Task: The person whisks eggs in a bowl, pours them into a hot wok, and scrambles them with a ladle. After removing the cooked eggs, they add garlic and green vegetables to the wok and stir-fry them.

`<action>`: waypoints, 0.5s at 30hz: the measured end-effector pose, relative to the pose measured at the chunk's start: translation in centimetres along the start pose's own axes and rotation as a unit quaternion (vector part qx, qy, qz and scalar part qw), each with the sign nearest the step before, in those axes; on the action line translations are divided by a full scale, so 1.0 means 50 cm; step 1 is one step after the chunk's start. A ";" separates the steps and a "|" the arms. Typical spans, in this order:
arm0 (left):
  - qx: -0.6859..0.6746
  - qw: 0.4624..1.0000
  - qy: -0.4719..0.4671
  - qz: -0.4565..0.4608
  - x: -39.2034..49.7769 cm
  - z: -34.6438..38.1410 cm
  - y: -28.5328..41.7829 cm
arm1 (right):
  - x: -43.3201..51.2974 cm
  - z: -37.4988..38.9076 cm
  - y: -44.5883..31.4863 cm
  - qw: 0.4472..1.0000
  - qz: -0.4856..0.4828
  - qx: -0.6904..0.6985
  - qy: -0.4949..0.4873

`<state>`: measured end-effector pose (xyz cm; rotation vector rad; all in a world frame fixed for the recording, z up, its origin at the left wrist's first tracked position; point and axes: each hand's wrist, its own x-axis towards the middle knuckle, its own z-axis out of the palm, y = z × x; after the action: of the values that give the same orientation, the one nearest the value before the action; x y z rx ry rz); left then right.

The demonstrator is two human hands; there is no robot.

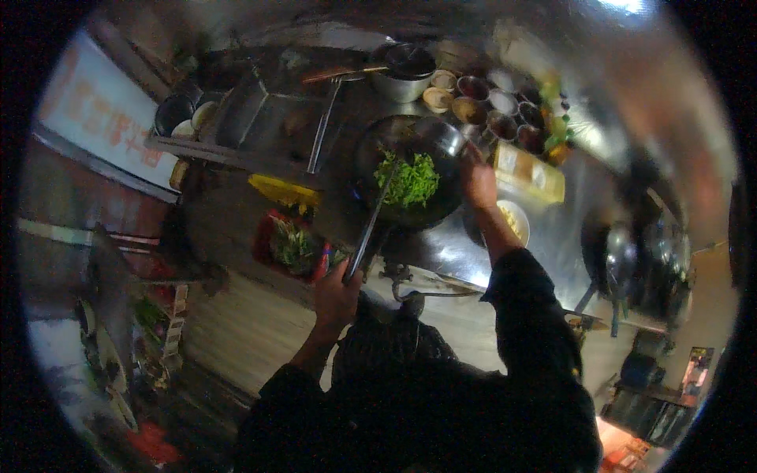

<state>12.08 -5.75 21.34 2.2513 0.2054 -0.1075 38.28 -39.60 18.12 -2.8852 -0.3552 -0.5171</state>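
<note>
Chopped green leaves (408, 179) lie in a dark wok (369, 204) in front of me. My left hand (338, 292) is closed around the handle of a long metal utensil (369, 227), whose far end reaches into the greens; its head is hidden there. At the wok's upper right is my right hand (480, 177), its fingers near a shiny metal ladle (447, 137). The blurred picture does not settle whether those fingers grip the ladle's handle or the wok's rim. Just right of the right wrist, a white bowl (523, 220) holds pale yellow pieces.
Several seasoning bowls (467, 111) stand behind the wok, near a metal pot (404, 87). A yellowish box (529, 171) sits on the steel counter (562, 236). Leafy vegetables fill a red container (267, 239) at left. Pans (618, 242) lie far right. Valves (396, 272) show below the wok.
</note>
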 end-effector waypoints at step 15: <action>-0.239 0.961 -0.056 -0.129 0.039 0.102 0.020 | -0.322 -0.087 0.250 0.803 0.421 0.317 0.278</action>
<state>14.14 -10.13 18.58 1.7241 0.4179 -0.2921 25.56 -55.72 14.53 -1.8291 0.6914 -0.8092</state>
